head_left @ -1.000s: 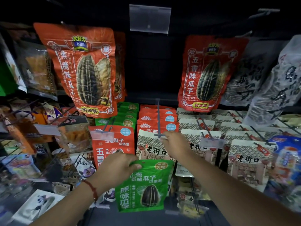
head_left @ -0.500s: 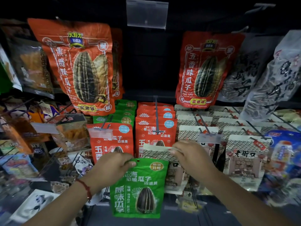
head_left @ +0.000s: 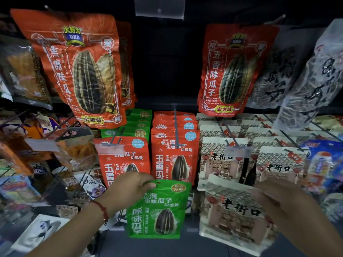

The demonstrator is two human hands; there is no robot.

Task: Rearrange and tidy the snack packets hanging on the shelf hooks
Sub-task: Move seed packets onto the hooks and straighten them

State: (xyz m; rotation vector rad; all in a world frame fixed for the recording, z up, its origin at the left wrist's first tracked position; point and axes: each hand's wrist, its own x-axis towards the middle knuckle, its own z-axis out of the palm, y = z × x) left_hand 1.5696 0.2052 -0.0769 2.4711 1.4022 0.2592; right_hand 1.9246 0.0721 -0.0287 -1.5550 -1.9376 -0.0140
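- The left hand (head_left: 130, 188), a red string bracelet (head_left: 101, 210) at its wrist, pinches the top left corner of a glossy green plastic sunflower-seed packet (head_left: 157, 210), which hangs flat, low in the middle, in front of the shelf.
- That green packet shows a striped black seed, white lettering and a gold round badge near its punched hanging hole.
- The right hand (head_left: 278, 206) grips the right edge of a cream packet printed with a grey tiled roof and brick shopfront (head_left: 233, 214); it is blurred, tilted, and off any hook.
- Just behind, rows of small orange-red seed packets (head_left: 174, 156) hang on a grey metal hook (head_left: 175, 127) whose tip pokes out over the front packet.
- More green packets (head_left: 139, 127) line up behind the left orange-red row; cream roof-print packets (head_left: 220, 160) fill the hooks to the right.
- Above, two large orange seed bags (head_left: 78, 67) flank a dark open gap, under a clear plastic price holder (head_left: 159, 6).
- A dark shelf ledge (head_left: 185, 245) runs below both held packets.
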